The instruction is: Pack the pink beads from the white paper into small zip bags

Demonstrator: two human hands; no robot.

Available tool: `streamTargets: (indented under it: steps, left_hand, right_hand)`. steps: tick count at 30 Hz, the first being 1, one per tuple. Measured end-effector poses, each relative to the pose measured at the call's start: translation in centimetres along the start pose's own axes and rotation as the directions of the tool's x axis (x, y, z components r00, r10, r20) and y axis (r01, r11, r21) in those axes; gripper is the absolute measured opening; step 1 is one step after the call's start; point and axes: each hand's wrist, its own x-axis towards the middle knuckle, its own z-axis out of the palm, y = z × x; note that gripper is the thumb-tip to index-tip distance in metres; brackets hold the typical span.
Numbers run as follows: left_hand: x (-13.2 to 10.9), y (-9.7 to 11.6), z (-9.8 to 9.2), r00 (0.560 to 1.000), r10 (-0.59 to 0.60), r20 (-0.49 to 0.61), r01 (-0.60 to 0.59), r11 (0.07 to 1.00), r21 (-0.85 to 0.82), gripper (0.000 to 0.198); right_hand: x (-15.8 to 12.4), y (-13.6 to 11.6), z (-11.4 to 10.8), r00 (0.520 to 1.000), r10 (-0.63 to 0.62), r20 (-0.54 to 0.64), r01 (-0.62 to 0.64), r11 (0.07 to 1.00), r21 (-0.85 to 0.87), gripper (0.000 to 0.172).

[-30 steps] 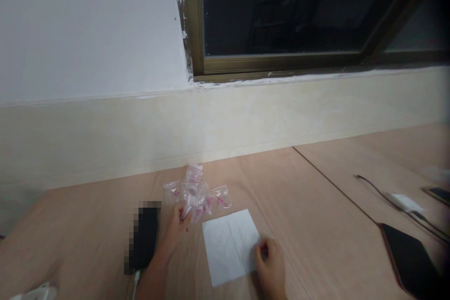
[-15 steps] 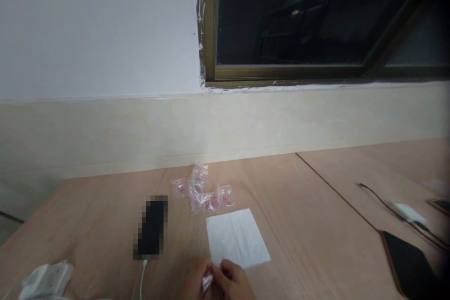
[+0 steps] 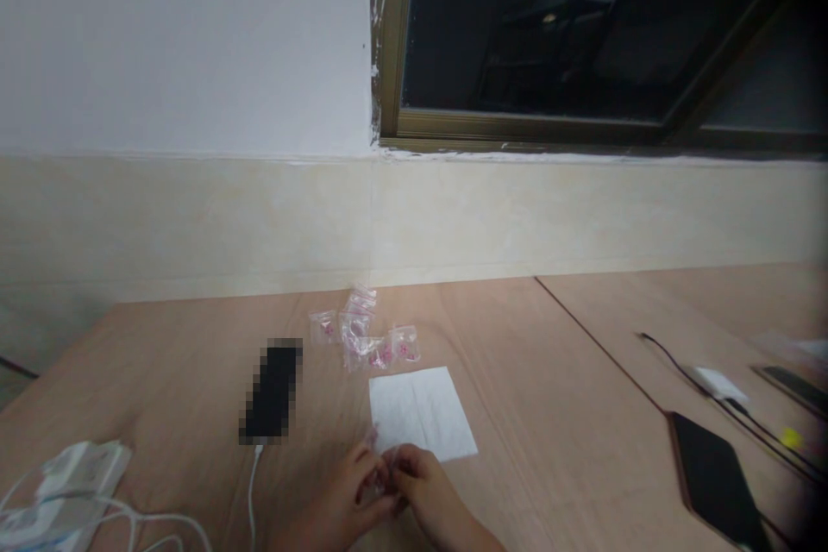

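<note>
My left hand (image 3: 349,493) and my right hand (image 3: 423,487) meet just below the near edge of a white paper sheet (image 3: 420,412). Between their fingers is a small clear zip bag (image 3: 380,473) with pink contents, partly hidden by my fingers. My right hand's fingertips are close to the sheet's lower edge. Beyond the sheet lies a loose cluster of similar small clear bags (image 3: 363,332) holding pink items, on the wooden table (image 3: 194,362).
A black phone (image 3: 272,390), pixelated, lies left of the bags with a white cable (image 3: 252,492) running toward me. White cables and a white pack (image 3: 65,492) sit at the lower left. A black tablet (image 3: 711,479) and a thin dark cable (image 3: 686,371) lie on the right table section.
My hands have moved from apart, one at the bag cluster and one at the sheet, to together below the sheet, with a small bag taken from the cluster between them.
</note>
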Motion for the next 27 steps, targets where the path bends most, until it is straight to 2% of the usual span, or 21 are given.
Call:
streamTargets:
  steps: [3, 7, 11, 17, 19, 23, 27]
  left_hand:
    - [0.4, -0.9, 0.8, 1.0, -0.019, 0.008, 0.019, 1.0, 0.025, 0.008]
    - [0.5, -1.6, 1.2, 0.999, -0.039, -0.013, 0.039, 0.999, 0.017, 0.007]
    - [0.4, -1.2, 0.9, 1.0, -0.027, -0.015, 0.027, 1.0, 0.006, 0.013]
    - [0.8, -0.5, 1.0, 0.998, -0.032, -0.063, 0.032, 0.999, -0.003, 0.014]
    - [0.8, -0.4, 1.1, 0.998, -0.053, -0.024, 0.051, 0.996, -0.072, 0.015]
    - [0.5, -0.8, 1.0, 0.984, -0.089, 0.157, 0.126, 0.961, -0.247, 0.021]
    - [0.1, -1.1, 0.9, 0.955, -0.077, 0.286, 0.163, 0.943, -0.291, 0.029]
  right_hand:
    - [-0.2, 0.4, 0.3, 0.999, -0.035, -0.013, 0.036, 0.999, 0.015, 0.026]
    - [-0.4, 0.6, 0.4, 0.996, -0.02, -0.086, 0.025, 0.998, 0.065, 0.034]
    - [-0.8, 0.1, 0.5, 0.99, 0.023, -0.137, -0.016, 0.999, 0.052, 0.042]
    - [-1.2, -1.1, 0.4, 0.986, 0.043, -0.164, -0.048, 0.998, -0.027, 0.038]
    - [-1.1, -1.1, 0.1, 0.985, 0.067, -0.158, -0.071, 0.997, -0.02, 0.034]
    - [-0.7, -0.7, -0.5, 0.994, 0.072, -0.088, -0.07, 0.997, 0.022, 0.026]
    - [-0.7, -0.2, -0.4, 0.987, 0.161, -0.031, -0.16, 0.987, 0.018, 0.022]
